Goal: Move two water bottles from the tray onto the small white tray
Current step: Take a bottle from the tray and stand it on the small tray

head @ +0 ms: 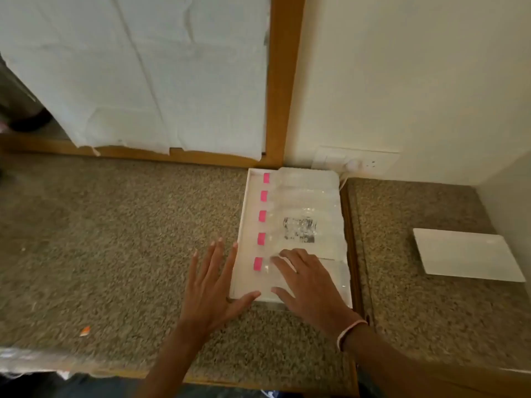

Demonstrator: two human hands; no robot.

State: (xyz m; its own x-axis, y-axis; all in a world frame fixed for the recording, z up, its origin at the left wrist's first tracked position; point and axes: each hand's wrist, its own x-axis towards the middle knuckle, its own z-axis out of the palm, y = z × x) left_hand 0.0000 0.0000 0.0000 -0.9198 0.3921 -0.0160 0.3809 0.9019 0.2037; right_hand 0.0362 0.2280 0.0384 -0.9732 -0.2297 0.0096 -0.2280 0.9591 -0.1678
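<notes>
While the speckled worktop [115, 239] spreads wide, the tray [244, 225] holds five clear water bottles [304, 225] lying side by side, pink caps pointing left. Well apart to the right, the small white tray [465, 254] sits bare, so both moves seem left. Both hands are open: left hand [212, 285] beside the tray, right hand [307, 285] spread over the nearest bottle [330, 271].

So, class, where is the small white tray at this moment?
In the head view, the small white tray lies bare at right on the speckled counter, beyond the bottle tray.
</notes>
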